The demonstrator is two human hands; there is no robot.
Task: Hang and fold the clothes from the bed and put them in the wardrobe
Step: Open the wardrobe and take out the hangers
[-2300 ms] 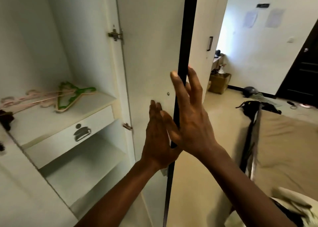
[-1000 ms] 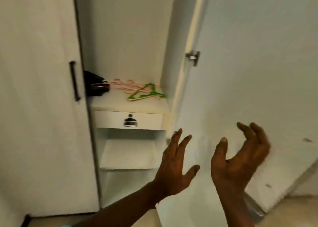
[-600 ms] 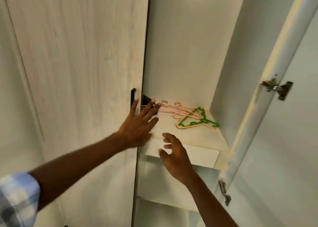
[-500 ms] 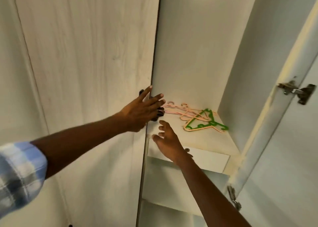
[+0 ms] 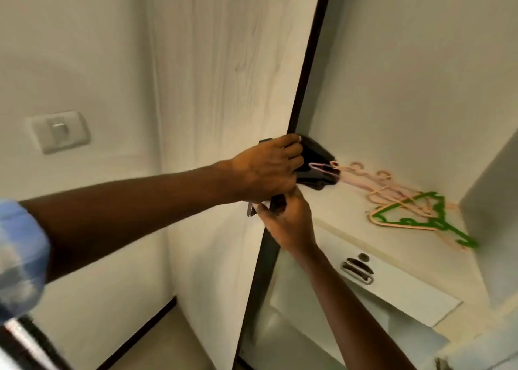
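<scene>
The left hand (image 5: pixel 266 170) grips the dark leading edge of the pale wood-grain wardrobe door (image 5: pixel 224 89), its fingers curled round the edge and covering most of the black bar handle (image 5: pixel 250 211). The right hand (image 5: pixel 288 224) sits directly beneath, touching the left, with its thumb and fingers closed on the same edge at the handle's lower end. Inside the open compartment, on the white wardrobe shelf (image 5: pixel 350 215), a dark folded item (image 5: pixel 316 159) lies in the rear left corner, just behind the left fingers; its nature cannot be determined. Overlapping pink plastic hangers (image 5: pixel 361 177) lie beside it, with one green plastic hanger (image 5: pixel 437 218) on the right. Below the shelf is a white drawer (image 5: pixel 392 291) with a metal pull (image 5: pixel 357 268). A white wall switch (image 5: pixel 59 131) is left of the door.
</scene>
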